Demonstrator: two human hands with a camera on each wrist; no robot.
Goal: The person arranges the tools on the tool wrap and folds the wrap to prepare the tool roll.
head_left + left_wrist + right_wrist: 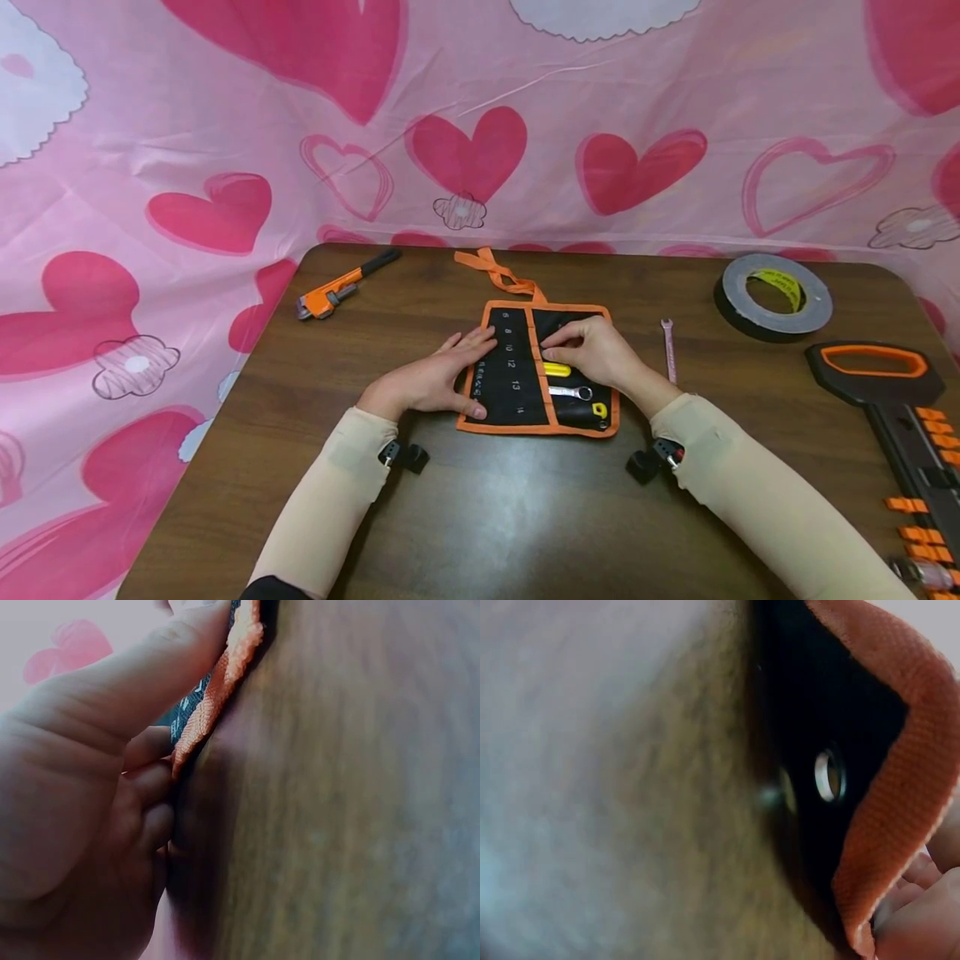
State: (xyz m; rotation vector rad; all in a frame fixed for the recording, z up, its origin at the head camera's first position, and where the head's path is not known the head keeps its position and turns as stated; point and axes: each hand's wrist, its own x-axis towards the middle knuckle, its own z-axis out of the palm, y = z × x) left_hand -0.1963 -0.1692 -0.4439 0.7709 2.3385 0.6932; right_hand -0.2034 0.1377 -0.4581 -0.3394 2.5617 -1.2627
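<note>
A black tool roll (491, 392) with orange edging lies unfolded on the wooden table, its left half printed with sizes. My left hand (438, 375) rests on the left edge, fingers stretched over the fabric and thumb near the lower corner. At the middle pocket seam, my right hand (596, 354) pinches with thumb and forefinger; what lies between the fingertips is hidden. Just below them show a yellow handle (557, 369), a combination wrench (573, 392) and a black tool with a yellow end (599, 410), all in pockets. The right wrist view shows the orange edging (900, 795) close up.
An orange pipe wrench (330, 293) lies back left. Orange ties (498, 271) trail behind the roll. To the right are a small pinkish wrench (669, 350), a roll of grey tape (813, 302) and a black rack (896, 425) with orange clips. A heart-patterned cloth (465, 150) hangs behind.
</note>
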